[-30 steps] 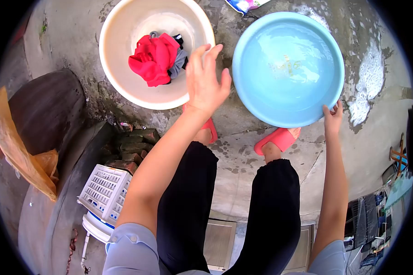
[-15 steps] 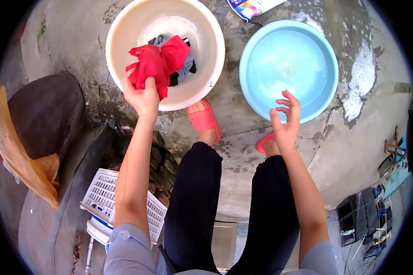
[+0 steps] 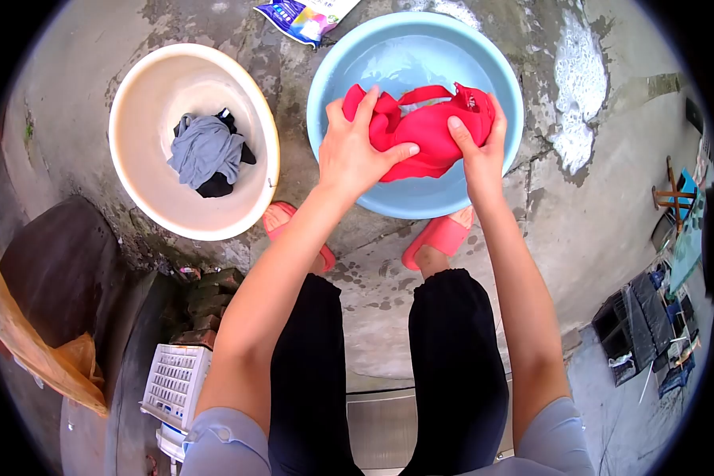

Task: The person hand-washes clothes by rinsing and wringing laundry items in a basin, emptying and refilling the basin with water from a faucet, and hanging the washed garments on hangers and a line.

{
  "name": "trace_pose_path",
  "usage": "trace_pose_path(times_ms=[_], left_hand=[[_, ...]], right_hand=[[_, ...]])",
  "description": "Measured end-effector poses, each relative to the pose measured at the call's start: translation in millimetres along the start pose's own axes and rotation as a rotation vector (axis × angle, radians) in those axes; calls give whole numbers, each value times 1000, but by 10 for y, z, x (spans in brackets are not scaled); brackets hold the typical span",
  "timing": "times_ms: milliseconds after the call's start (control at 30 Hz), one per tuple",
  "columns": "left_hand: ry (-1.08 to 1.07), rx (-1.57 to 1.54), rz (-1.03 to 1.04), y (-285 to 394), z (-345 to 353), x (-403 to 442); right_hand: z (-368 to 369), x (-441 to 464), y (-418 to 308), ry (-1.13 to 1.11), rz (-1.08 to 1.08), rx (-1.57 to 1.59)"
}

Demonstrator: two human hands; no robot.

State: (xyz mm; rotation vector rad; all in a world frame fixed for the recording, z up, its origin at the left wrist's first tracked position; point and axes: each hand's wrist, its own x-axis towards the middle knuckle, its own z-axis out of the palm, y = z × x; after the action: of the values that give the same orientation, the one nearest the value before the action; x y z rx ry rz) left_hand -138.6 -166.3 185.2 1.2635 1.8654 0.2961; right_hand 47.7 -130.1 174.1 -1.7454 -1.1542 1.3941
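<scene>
A red garment point(image 3: 428, 139) with a strap-like band is stretched over the light blue basin point(image 3: 337, 194), which has water in it. My left hand point(image 3: 355, 151) grips the garment's left side, thumb on the cloth and fingers bent over the edge. At its right end, my right hand point(image 3: 482, 151) holds it between thumb and fingers. The cream basin point(image 3: 135, 166) stands to the left, with a grey cloth point(image 3: 206, 147) and a black cloth point(image 3: 216, 186) bunched on its bottom.
A colourful plastic packet point(image 3: 301, 20) lies behind the basins. White foam point(image 3: 573, 95) is spread on the wet concrete at right. Pink slippers point(image 3: 440, 238) are on my feet. A white slatted crate point(image 3: 176, 381), bricks point(image 3: 213, 297) and an orange sheet point(image 3: 40, 341) are at lower left.
The red garment has moved from the cream basin rightward to the blue basin. My right hand, empty before, now holds it too. The view has shifted to the right.
</scene>
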Motion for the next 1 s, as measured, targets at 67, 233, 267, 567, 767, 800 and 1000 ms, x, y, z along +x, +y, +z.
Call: trace_pose_path(times_ms=[67,233,267,567,767,800,1000], left_hand=[[33,195,81,-219,486,197],[66,594,246,-571,1145,436],[24,637,287,-621,1187,477],[-159,-1803,-451,-289,985,589],[-376,-1902,-557,-181,937,18],[-306,-1849,-570,-160,948,-37],[128,-1481,-596,59,761,-95]], right_hand=[[-29,228,365,-2,-137,-363],[154,388,841,-157,-409,-1043],[186,426,936,-160,-400,-1038],[363,-88,686,75,-458,-419],[663,-652,-195,-52,-538,-376],[706,-609,-162,-44,-465,-378],[859,-49,-37,95,-116,-277]])
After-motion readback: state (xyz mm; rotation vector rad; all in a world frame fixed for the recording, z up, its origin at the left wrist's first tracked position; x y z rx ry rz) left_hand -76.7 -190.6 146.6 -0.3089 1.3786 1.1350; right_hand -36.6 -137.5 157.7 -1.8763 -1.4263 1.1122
